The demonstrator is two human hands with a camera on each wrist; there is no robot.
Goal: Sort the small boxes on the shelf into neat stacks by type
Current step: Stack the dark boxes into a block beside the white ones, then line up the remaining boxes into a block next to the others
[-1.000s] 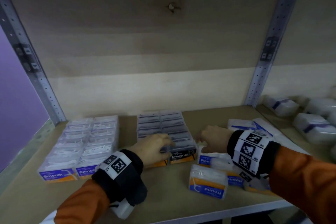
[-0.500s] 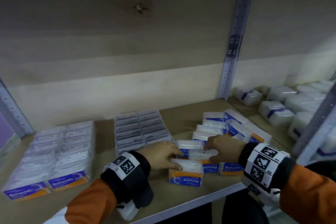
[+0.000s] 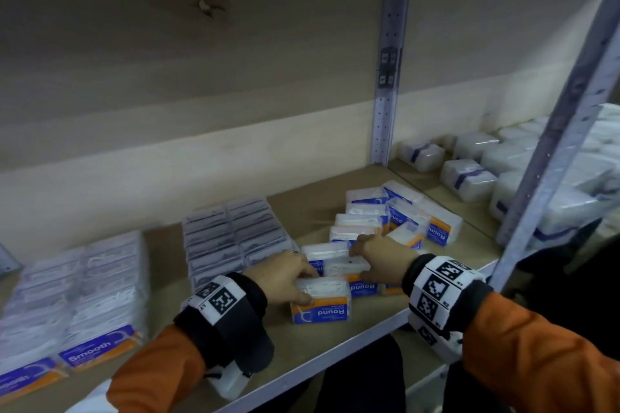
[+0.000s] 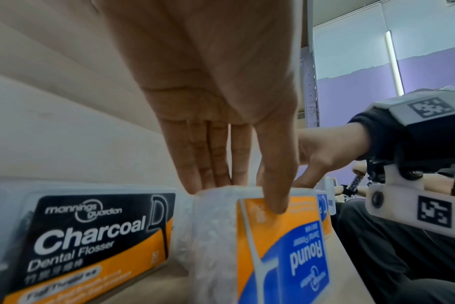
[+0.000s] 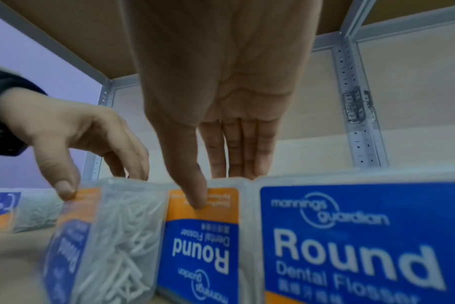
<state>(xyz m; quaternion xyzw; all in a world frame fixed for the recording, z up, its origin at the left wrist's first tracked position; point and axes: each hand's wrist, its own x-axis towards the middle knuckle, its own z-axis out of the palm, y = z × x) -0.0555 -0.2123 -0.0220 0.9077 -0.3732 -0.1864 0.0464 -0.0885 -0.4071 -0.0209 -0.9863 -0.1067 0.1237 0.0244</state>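
My left hand (image 3: 285, 273) grips the nearest clear plastic "Round" flosser box with blue-and-orange label (image 3: 320, 302): thumb (image 4: 275, 185) on the label face, fingers (image 4: 208, 156) over the far top edge. The box stands on the wooden shelf board (image 3: 335, 339) near its front lip, label upside down to me.

My right hand (image 3: 382, 258) pinches the next "Round" box (image 5: 200, 236) the same way, thumb (image 5: 192, 185) down the orange band, fingers behind. This box sits just at 1 o'clock of the first, touching or nearly so.

Remaining loose "Round" boxes (image 3: 402, 214) lie jumbled at 1–2 o'clock, some tilted, some on edge. Black-labelled "Charcoal" boxes (image 3: 235, 235) already squared up at 11 o'clock; blue "Smooth" boxes (image 3: 77, 298) in rows at 9 o'clock.

Step in hand, as I judge it: gather the two held boxes into the start of a "Round" stack.

To do it well:
- Keep both grips low and even so the lids don't flex or pop.
- Turn the labels the same way as the sorted rows before setting down.
- Butt long edges flush, then press square against each other.
- Leave a clear gap from the Charcoal block at 10 o'clock; don't nudge it.
- Mind the front lip at 6 o'clock: the near box could slide off.
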